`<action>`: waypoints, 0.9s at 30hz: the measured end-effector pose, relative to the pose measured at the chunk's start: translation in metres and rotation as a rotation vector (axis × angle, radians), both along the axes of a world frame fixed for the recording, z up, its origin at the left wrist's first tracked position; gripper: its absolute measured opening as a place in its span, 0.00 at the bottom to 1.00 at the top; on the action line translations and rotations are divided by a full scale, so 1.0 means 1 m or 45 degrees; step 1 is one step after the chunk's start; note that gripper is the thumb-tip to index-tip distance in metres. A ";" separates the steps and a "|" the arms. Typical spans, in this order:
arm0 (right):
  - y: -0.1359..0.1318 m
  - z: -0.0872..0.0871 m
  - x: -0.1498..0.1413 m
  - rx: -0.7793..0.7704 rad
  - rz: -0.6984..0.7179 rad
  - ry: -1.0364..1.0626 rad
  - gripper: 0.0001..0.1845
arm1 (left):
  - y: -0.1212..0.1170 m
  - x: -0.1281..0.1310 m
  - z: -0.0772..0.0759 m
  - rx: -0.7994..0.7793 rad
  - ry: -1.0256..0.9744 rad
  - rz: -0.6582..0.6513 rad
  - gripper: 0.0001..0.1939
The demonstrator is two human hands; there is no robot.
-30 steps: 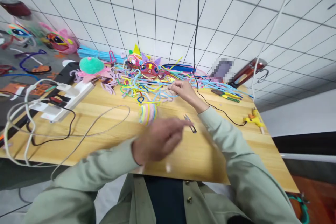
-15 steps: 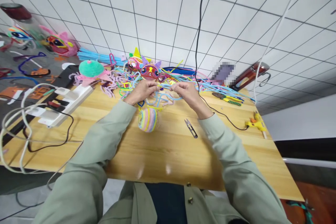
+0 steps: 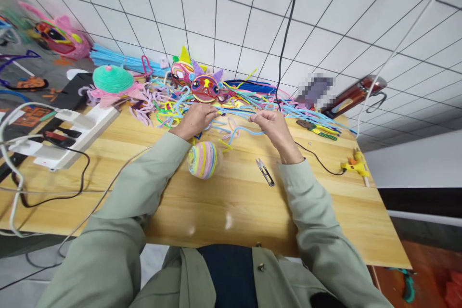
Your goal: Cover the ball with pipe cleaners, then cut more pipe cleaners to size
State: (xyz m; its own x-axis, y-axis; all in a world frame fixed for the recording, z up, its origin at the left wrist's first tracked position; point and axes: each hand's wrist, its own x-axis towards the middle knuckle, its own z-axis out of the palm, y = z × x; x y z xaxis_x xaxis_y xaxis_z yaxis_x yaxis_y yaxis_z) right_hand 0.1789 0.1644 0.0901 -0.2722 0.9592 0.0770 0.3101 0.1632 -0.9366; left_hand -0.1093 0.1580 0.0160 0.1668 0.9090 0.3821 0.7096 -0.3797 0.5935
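My left hand (image 3: 195, 120) is closed in a pinch at the front of a heap of pipe cleaners (image 3: 176, 113); what its fingertips hold is too small to make out. To its right, my right hand (image 3: 272, 127) pinches at the same height, and a light blue pipe cleaner (image 3: 245, 129) curves out from under its fingers toward the left. A ball wound in pastel stripes (image 3: 202, 160) lies on the table just in front of my left hand. Thread snips (image 3: 265, 172) rest near my right wrist, touched by neither hand.
Behind the hands sit colourful masks (image 3: 205, 87) and a green-domed figure (image 3: 112, 79). A power strip (image 3: 84, 137) with looping cables occupies the left side. Pliers (image 3: 317, 130), a yellow glue gun (image 3: 355, 164) and a red flask (image 3: 355, 96) are to the right. A black cord (image 3: 288, 29) hangs down.
My left hand went from over the near table to the heap beside my right hand. Since then the hands have moved farther apart, the right one shifting rightward. The view has tilted slightly.
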 end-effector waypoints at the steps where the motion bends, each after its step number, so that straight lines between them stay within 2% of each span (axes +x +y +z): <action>1: 0.002 0.001 0.004 0.003 -0.007 0.009 0.15 | 0.001 -0.003 -0.003 -0.020 0.001 0.012 0.15; 4: 0.010 0.007 0.017 0.034 -0.091 0.112 0.13 | 0.003 -0.014 -0.011 -0.079 -0.002 0.081 0.20; 10: 0.025 0.022 0.047 0.038 -0.161 0.389 0.13 | 0.003 -0.025 -0.023 -0.127 0.013 0.184 0.18; 13: 0.028 0.030 0.063 0.097 -0.175 0.490 0.16 | 0.002 -0.023 -0.025 -0.135 0.007 0.197 0.16; 16: 0.027 0.038 0.075 0.138 -0.157 0.494 0.22 | 0.002 -0.021 -0.025 -0.147 -0.033 0.196 0.12; 18: 0.023 0.043 0.079 0.142 -0.138 0.485 0.24 | 0.002 -0.021 -0.023 -0.158 -0.077 0.186 0.13; 22: 0.015 0.049 0.077 0.130 -0.109 0.473 0.23 | 0.000 -0.021 -0.009 -0.298 -0.502 0.207 0.28; 24: 0.011 0.051 0.070 0.114 -0.058 0.487 0.23 | -0.004 -0.018 0.005 -0.302 -0.704 0.268 0.28; 27: 0.004 0.051 0.054 0.058 0.041 0.561 0.23 | -0.016 -0.008 0.035 -0.240 -0.745 0.263 0.25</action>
